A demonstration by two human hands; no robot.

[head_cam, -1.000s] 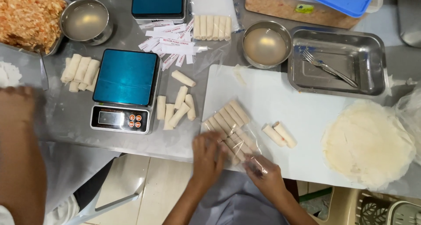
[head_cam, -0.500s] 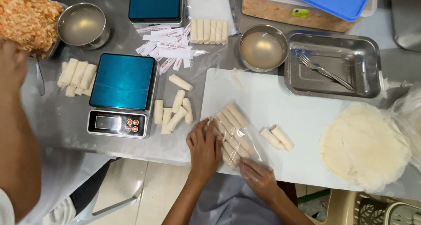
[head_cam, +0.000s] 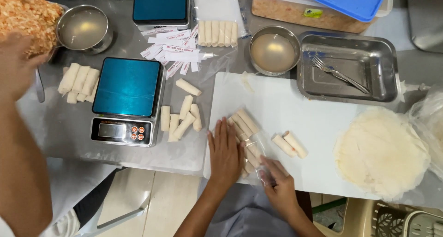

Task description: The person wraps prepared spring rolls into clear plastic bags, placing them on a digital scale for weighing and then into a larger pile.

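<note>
My left hand lies flat on the white cutting board, pressed against a row of pale spring rolls that sit inside a clear plastic bag. My right hand pinches the near end of that bag at the board's front edge. Two loose spring rolls lie just right of the bag. A stack of round wrappers rests at the right end of the board.
A blue-topped scale stands left of the board, with loose rolls beside it. Another person's arm reaches in at far left toward a filling tray. Behind are water bowls, a steel pan with forks, and paper labels.
My left hand has slid up the board against the bagged rolls. My right hand has moved in to the bag's near end. The other person's hand has risen toward the filling tray.
</note>
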